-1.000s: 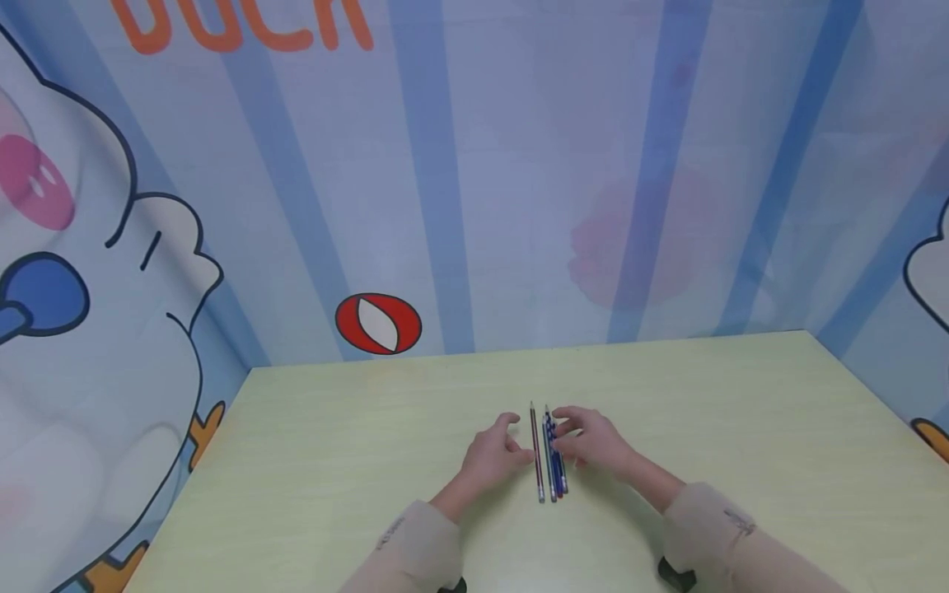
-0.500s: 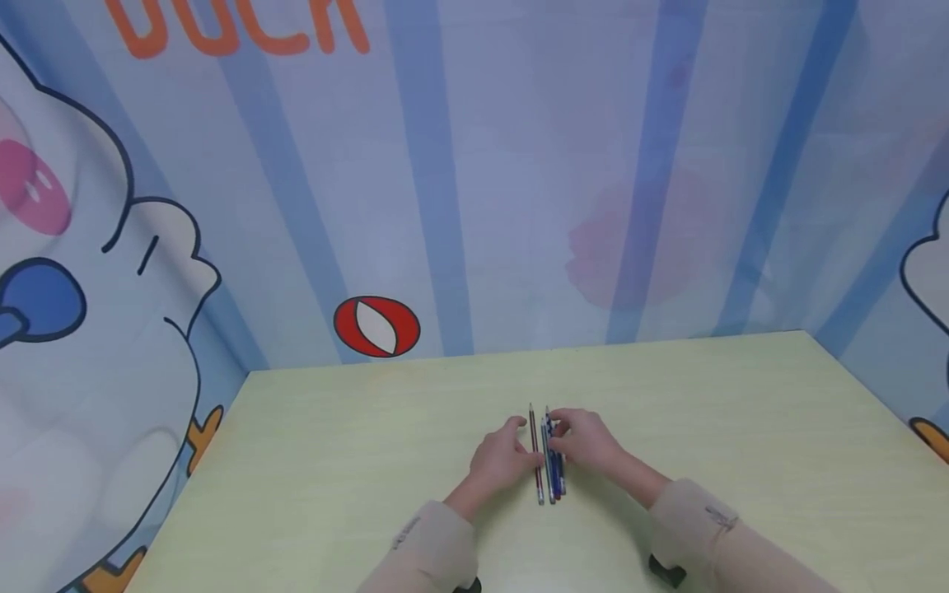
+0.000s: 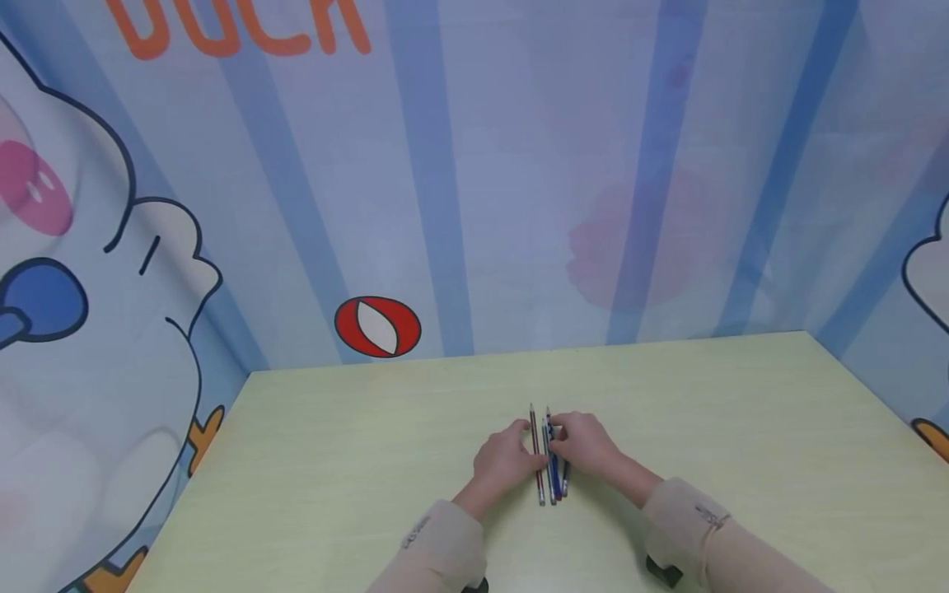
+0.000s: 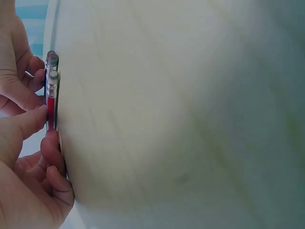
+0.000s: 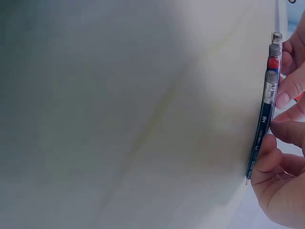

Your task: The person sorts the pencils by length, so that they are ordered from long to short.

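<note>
Several pencils lie side by side on the table, their points facing away and their metal-capped ends toward me in the head view. A red striped pencil (image 3: 540,492) is leftmost, a little apart from the dark and blue pencils (image 3: 554,486). My left hand (image 3: 506,457) holds the red one from the left, thumb laid over it and fingers curled beside it. From the right, my right hand (image 3: 584,443) grips the darker group, including a dark HB pencil (image 5: 263,119). The two thumbs nearly meet over the pencils. Fingers hide their middle stretches.
The pale yellow table (image 3: 356,461) extends around both hands. Behind it hangs a blue striped backdrop (image 3: 504,206) with cartoon figures and a red-and-white ball (image 3: 377,327) printed on it. The table's back edge meets the backdrop.
My left hand has moved right, its thumb now across the red pencil. The right hand has shifted slightly left and closed in on the dark pencils.
</note>
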The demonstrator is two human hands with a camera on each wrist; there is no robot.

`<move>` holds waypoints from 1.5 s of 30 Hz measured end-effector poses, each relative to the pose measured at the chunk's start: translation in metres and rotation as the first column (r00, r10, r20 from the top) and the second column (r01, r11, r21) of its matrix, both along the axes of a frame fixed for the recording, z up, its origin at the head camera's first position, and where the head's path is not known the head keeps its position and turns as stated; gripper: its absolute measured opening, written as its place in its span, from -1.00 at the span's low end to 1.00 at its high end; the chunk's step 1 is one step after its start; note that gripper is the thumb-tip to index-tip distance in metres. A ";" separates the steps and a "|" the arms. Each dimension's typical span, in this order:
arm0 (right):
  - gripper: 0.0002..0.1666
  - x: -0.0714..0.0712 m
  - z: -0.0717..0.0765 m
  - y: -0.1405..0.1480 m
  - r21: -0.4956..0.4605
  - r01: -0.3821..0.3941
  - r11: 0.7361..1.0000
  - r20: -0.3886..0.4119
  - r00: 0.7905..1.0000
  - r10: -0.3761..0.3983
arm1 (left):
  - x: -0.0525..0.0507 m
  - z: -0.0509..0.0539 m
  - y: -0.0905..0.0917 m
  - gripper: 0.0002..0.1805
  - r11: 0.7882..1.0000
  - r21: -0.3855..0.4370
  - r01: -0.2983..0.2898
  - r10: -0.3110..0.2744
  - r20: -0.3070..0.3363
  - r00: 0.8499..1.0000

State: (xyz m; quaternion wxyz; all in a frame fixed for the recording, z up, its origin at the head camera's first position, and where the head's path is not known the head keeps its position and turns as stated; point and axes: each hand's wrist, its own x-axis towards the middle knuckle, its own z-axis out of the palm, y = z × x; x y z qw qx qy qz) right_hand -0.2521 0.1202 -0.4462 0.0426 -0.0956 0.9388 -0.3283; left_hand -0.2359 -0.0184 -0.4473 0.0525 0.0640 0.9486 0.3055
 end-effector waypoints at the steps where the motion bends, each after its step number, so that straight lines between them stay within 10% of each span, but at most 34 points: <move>1: -0.54 0.000 -0.001 0.000 -0.002 0.001 1.000 0.002 1.000 -0.001 | 0.000 0.000 0.000 -0.43 1.000 -0.002 0.001 -0.001 -0.004 1.000; 45: -0.59 0.000 0.005 -0.002 0.029 0.071 0.997 0.150 0.986 -0.075 | -0.004 0.002 0.001 -0.50 0.997 -0.074 -0.024 0.025 0.009 1.000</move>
